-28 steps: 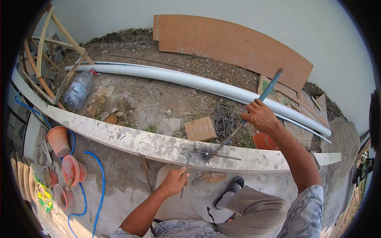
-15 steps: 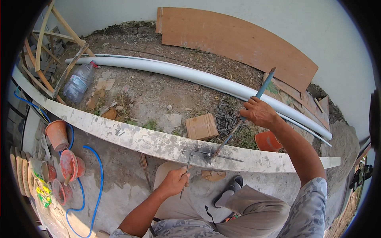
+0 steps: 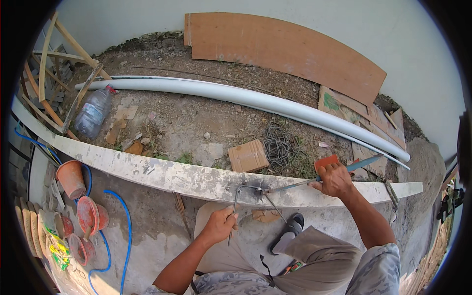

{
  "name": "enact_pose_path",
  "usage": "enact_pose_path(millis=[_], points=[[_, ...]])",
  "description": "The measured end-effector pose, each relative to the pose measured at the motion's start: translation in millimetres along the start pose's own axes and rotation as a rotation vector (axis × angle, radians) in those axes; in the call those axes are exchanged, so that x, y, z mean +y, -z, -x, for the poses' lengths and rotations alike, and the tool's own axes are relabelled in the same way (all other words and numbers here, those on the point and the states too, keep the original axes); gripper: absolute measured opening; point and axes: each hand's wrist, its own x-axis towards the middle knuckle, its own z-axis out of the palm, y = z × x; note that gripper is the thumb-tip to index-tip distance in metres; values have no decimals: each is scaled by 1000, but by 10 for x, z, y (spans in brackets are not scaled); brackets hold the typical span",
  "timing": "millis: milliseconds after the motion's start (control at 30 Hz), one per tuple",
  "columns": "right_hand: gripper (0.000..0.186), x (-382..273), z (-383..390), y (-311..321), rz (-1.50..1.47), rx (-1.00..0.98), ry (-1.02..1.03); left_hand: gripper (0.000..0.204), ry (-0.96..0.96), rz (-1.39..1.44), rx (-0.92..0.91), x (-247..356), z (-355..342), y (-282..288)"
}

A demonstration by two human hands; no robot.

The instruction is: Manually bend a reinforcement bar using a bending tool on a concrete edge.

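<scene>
My left hand (image 3: 220,226) is closed round a thin steel rod (image 3: 234,210) that rises from my fist and bends at the top. The rod's bend lies by small metal pegs (image 3: 258,190) on a dark-stained spot of the long pale beam. Past the pegs, the rod's free end slants toward me, over the beam's near edge. My right hand (image 3: 336,180) grips a long steel bar with a blue handle (image 3: 365,163). The bar lies nearly level above the beam, its left tip meeting the rod beside the pegs.
The long pale beam (image 3: 123,158) crosses in front of me. Behind it lie a cardboard box (image 3: 248,156), a wire tangle (image 3: 281,150), a white pipe (image 3: 221,92) and an orange bucket (image 3: 325,162), partly hidden. Buckets (image 3: 71,179) and a blue hose (image 3: 126,221) are at left.
My right hand has swung the bar down toward me, from steeply raised to nearly level. The rod's free end has turned from pointing right to slanting toward me. My left hand stays in place.
</scene>
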Motion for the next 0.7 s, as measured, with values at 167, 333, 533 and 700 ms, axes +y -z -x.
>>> enact_pose_path(millis=[167, 333, 533, 700], points=[[57, -1018, 935, -114, -135, 14, -407, 30, 30, -30, -19, 189, 56, 13], [55, -1597, 1131, 24, -219, -70, -582, 37, 41, -73, -24, 154, 24, 39], [55, -1332, 1137, -226, -246, 96, -475, 34, -44, -87, -3, 119, 15, 39], [55, -1184, 1121, -345, -278, 116, -425, 34, 106, -34, -50, 358, 74, 67]])
